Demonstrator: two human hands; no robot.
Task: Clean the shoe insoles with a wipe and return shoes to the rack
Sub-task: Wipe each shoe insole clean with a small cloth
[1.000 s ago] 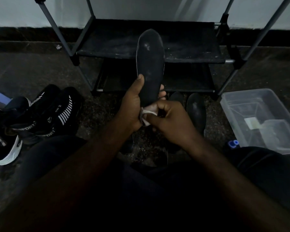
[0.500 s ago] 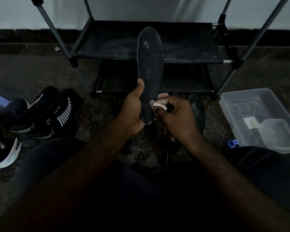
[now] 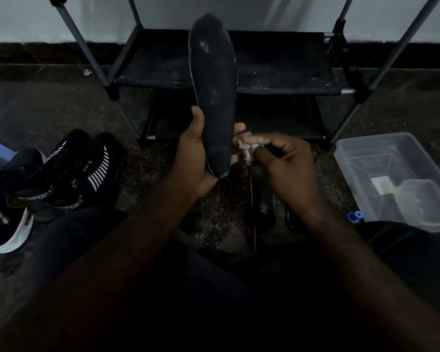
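Left grip (image 3: 193,158) round insole (image 3: 214,85) heel, right grip (image 3: 287,168) tight on blurred wipe (image 3: 247,151), shoe (image 3: 262,199) beneath half-hidden.

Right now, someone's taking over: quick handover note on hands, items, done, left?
Left hand grips the long dark insole near its heel, held upright before the black metal shoe rack.
Right hand pinches the crumpled white wipe beside the insole's heel; contact unclear.
Black striped sneakers sit on the floor left, a dark shoe below the right hand.
Done: cannot tell; whitish marks show near the insole's toe.
Left: finish wiping, refit insole, return shoes to rack.
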